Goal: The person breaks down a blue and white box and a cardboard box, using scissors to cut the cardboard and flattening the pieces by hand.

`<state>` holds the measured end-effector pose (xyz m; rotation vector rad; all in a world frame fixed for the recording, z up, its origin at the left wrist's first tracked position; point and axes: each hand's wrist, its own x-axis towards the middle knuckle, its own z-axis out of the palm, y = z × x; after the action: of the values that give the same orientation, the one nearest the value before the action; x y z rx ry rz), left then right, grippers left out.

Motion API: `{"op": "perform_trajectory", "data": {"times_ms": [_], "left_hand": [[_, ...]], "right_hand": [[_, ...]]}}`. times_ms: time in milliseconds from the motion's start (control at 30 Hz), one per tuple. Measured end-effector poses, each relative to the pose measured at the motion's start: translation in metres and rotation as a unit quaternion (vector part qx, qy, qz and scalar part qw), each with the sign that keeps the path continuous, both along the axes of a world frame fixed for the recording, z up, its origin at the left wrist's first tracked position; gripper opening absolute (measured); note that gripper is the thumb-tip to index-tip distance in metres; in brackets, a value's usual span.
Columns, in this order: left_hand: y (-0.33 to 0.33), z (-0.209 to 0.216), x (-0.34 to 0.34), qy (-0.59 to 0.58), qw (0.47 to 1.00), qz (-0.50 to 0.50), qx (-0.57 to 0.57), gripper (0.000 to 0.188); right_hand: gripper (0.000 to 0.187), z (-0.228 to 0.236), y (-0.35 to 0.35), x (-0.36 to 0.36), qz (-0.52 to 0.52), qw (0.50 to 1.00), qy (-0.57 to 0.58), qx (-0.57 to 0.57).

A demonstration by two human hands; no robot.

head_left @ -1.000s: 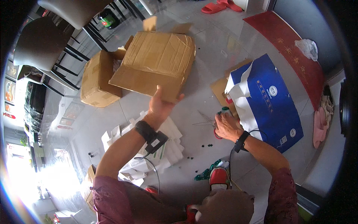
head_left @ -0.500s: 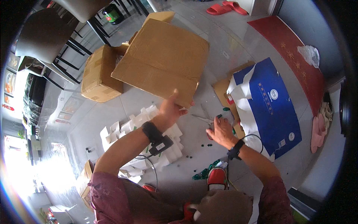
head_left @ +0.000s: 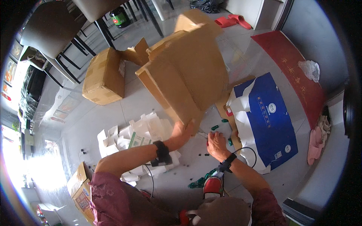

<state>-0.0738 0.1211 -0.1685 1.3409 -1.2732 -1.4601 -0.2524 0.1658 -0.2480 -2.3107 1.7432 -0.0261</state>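
Since the earlier frame the big brown cardboard box [head_left: 188,71] has swung up and closer, now tilted on edge with the left hand [head_left: 184,132] clamped on its lower corner. Right hand [head_left: 217,145] is down on the pale floor [head_left: 113,113] just right of that grip, fingers curled over something small (can't tell what, or if pinched). Risk: a one-corner hold could slip, dropping the box onto the white folded cartons [head_left: 135,135] below the grip.

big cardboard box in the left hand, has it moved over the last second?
Yes. The big cardboard box, gripped by the left hand, has tilted up and come nearer, now hiding more of the smaller box on the floor.
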Motion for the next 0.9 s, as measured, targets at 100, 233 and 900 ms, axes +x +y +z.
{"op": "perform_trajectory", "data": {"times_ms": [100, 233, 900], "left_hand": [[0.007, -0.03, -0.005, 0.035, 0.999, 0.002, -0.009, 0.031], [0.008, -0.041, 0.027, 0.053, 0.988, -0.028, 0.143, 0.022], [-0.028, 0.003, 0.048, -0.414, 0.859, -0.097, -0.287, 0.052]], "right_hand": [[0.033, -0.004, -0.001, -0.012, 0.036, 0.999, -0.008, -0.038], [0.042, 0.009, -0.006, -0.015, 0.038, 0.996, -0.075, 0.02], [0.032, 0.059, 0.005, -0.061, -0.094, 0.786, -0.542, 0.281]]}}
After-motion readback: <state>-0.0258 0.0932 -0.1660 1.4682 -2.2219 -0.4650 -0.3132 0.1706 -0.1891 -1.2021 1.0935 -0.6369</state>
